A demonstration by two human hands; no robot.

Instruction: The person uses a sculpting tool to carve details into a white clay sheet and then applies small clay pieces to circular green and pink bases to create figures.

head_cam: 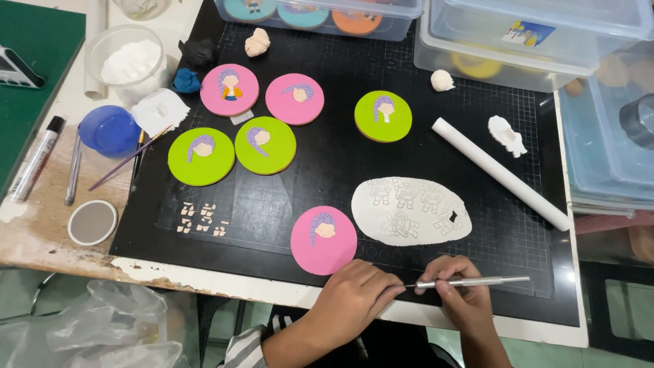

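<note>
While both hands pinch a thin metal tool [470,281] at the mat's [327,116] front edge, right hand [458,294] grips the shaft, left hand [357,294] fingertips hold its tip, w/ pink disc [323,240] & white clay sheet [411,211] just behind.

A worn wooden table [48,197] carries a black cutting mat [340,157]. Left of the mat lie a marker [37,167], a blue bowl [109,129] and a round sieve [92,222]; clear plastic boxes [531,41] stand along the mat's far edge.
</note>
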